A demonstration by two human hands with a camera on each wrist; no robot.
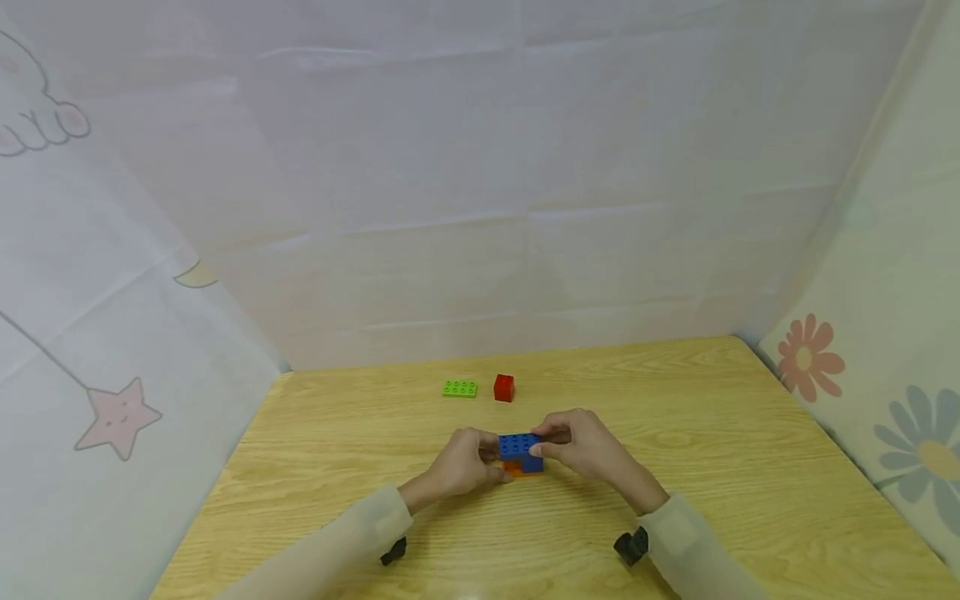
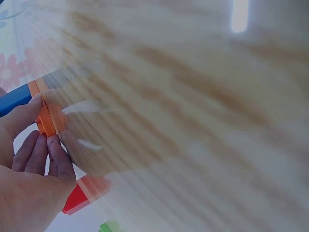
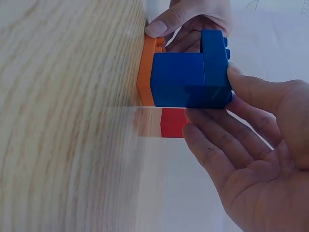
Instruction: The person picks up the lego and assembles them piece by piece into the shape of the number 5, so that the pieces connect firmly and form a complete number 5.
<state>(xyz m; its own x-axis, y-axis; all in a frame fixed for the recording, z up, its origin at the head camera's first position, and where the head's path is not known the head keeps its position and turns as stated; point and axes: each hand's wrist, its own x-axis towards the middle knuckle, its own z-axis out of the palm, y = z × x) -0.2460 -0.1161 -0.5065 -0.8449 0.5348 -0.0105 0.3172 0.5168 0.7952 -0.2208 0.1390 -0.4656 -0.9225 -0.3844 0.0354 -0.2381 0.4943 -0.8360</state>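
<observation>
Orange at the bottom, blue stacked above: the orange brick (image 3: 146, 72) sits on the wooden table (image 1: 337, 458), right between the two hands! A blue block (image 3: 176, 75) stands on its right end, and across the top lies a long blue brick (image 1: 514, 444), studs up, jutting left over the orange one. The left hand (image 1: 463, 462) has the orange brick pinched low down, thumb on the near side, fingers behind. And the right hand (image 1: 585, 446)? It grips the top brick at its right end, thumb against the studded face, fingertips at the far side. Beyond them, a red brick (image 1: 504, 388) stands well apart, with a flat green brick (image 1: 460, 390) just to its left. Behind the table hangs a pale sheet (image 1: 525, 208).
</observation>
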